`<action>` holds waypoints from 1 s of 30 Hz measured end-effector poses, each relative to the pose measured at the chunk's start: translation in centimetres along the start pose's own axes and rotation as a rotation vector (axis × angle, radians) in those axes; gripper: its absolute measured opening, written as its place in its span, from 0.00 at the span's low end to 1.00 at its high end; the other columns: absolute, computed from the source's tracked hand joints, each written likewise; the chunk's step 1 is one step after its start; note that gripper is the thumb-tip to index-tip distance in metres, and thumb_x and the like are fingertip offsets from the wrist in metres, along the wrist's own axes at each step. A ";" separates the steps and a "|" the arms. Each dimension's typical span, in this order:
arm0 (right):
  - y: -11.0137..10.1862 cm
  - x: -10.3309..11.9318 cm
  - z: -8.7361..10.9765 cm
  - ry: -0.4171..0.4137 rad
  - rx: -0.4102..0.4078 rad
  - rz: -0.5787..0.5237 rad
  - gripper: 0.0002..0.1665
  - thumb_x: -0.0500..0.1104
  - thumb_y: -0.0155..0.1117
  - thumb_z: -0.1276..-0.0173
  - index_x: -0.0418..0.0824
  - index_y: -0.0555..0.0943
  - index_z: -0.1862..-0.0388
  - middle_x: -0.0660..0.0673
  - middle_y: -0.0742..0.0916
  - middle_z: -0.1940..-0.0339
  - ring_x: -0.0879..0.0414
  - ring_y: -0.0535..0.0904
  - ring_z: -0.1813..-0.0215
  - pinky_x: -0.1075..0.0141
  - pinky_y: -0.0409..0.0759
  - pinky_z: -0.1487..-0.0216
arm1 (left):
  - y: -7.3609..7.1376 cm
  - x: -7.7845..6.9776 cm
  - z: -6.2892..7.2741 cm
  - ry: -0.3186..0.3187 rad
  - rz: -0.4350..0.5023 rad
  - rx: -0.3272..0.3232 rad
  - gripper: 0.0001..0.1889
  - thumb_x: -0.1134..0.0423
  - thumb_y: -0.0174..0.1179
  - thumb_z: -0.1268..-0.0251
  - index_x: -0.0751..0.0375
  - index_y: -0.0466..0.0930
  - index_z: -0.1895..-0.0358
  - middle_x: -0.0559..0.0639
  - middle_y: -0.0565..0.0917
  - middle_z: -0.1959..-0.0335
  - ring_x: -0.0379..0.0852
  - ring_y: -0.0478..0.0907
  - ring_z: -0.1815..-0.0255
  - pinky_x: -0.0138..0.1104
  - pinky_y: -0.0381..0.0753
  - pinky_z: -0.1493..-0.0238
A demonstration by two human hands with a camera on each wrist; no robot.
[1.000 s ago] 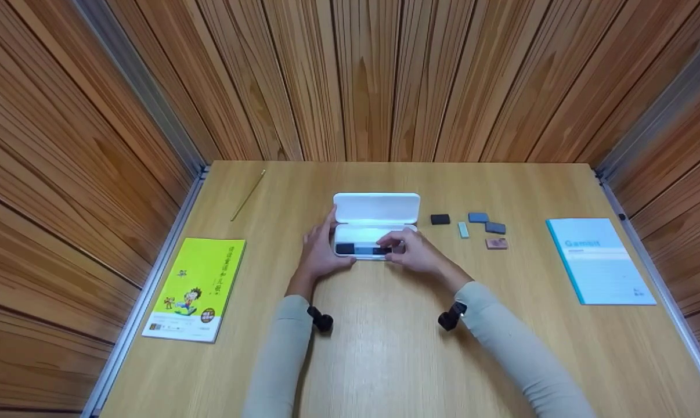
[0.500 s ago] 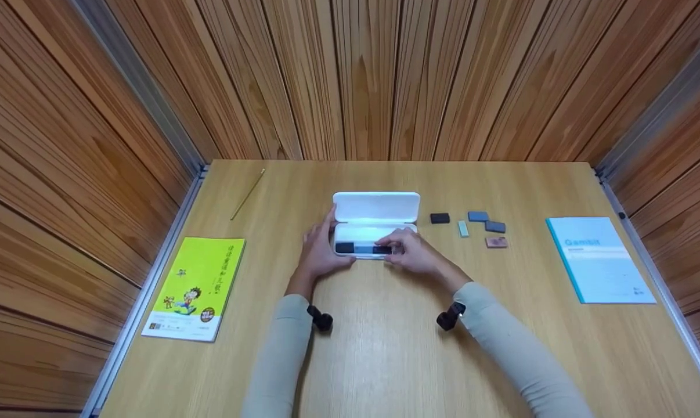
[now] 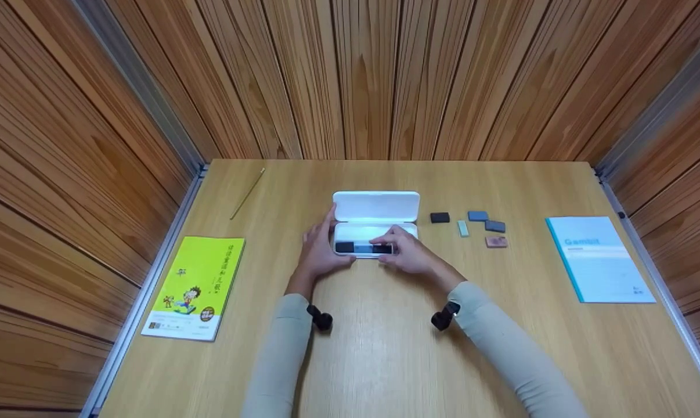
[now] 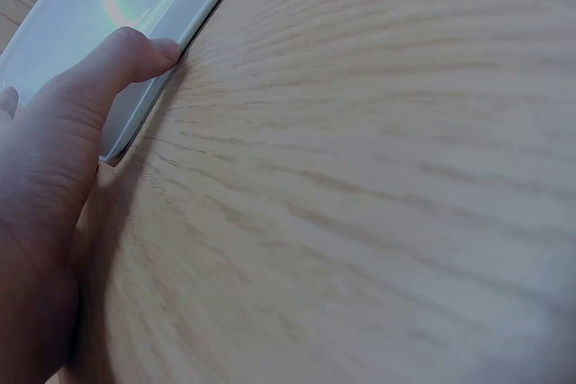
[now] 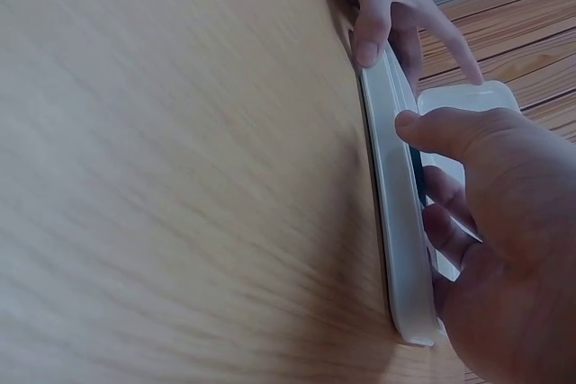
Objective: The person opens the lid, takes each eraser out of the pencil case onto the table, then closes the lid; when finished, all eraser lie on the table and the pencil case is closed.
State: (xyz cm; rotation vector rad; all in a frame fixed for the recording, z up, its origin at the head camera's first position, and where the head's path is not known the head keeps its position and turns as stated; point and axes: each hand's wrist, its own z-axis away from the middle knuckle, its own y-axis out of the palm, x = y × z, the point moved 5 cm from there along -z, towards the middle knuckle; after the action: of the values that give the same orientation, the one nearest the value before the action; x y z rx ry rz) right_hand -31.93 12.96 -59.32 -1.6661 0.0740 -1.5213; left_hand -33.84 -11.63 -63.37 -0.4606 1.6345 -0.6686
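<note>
A white pencil case (image 3: 375,207) stands with its lid raised at the middle of the table. Along its front wall lie a black eraser (image 3: 345,247), a blue-grey eraser (image 3: 363,248) and another black eraser (image 3: 383,249) at the right. My left hand (image 3: 320,249) grips the case's left end, its thumb (image 4: 148,56) against the front edge and its fingers toward the back. My right hand (image 3: 407,251) reaches into the case over the right-hand black eraser. Its thumb (image 5: 441,130) is at the front rim and its other fingers bend inside; whether they pinch the eraser is hidden.
Right of the case lie a black eraser (image 3: 440,217), a pale green one (image 3: 463,229), two blue ones (image 3: 477,216) and a pink one (image 3: 496,242). A notebook (image 3: 601,260) lies far right, a yellow-green book (image 3: 196,288) far left, and a pencil (image 3: 247,194) at back left.
My right hand has slid slightly left along the front of the case, so more of the right-hand black eraser shows. The left hand and the case stay in place.
</note>
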 end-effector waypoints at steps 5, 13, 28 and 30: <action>0.2 0.1 -0.3 0.027 0.016 -0.002 0.26 0.41 0.71 0.17 0.47 0.85 0.23 0.40 0.77 0.37 0.46 0.73 0.36 0.55 0.70 0.35 | 0.0 -0.1 0.1 -0.014 -0.006 0.010 0.71 0.44 0.85 0.47 0.35 0.43 0.05 0.51 0.79 0.19 0.58 0.71 0.17 0.61 0.55 0.12; 0.1 0.2 -0.6 0.034 0.019 0.009 0.25 0.41 0.70 0.17 0.47 0.86 0.24 0.40 0.77 0.36 0.45 0.74 0.34 0.53 0.71 0.32 | -0.2 -0.1 -0.1 -0.027 0.002 0.007 0.71 0.43 0.86 0.48 0.33 0.43 0.05 0.50 0.79 0.20 0.57 0.70 0.18 0.61 0.54 0.11; 0.2 0.5 -0.4 -0.023 -0.002 0.070 0.17 0.40 0.72 0.19 0.48 0.86 0.35 0.39 0.79 0.38 0.43 0.77 0.35 0.48 0.77 0.32 | 0.0 -0.2 0.1 -0.022 0.009 0.005 0.72 0.44 0.86 0.49 0.34 0.44 0.05 0.51 0.79 0.20 0.57 0.70 0.18 0.61 0.53 0.10; 0.2 0.7 -0.4 -0.046 -0.013 0.094 0.17 0.39 0.72 0.20 0.48 0.85 0.36 0.39 0.79 0.39 0.43 0.78 0.36 0.47 0.77 0.33 | -0.1 -0.3 0.1 -0.017 0.005 0.005 0.71 0.44 0.86 0.49 0.36 0.44 0.05 0.52 0.79 0.20 0.57 0.71 0.19 0.61 0.54 0.11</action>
State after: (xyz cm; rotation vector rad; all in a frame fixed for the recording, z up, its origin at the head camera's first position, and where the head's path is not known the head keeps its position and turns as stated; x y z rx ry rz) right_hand -31.97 12.23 -58.97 -1.6831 0.1359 -1.4143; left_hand -33.69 -11.53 -63.13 -0.4574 1.6176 -0.6635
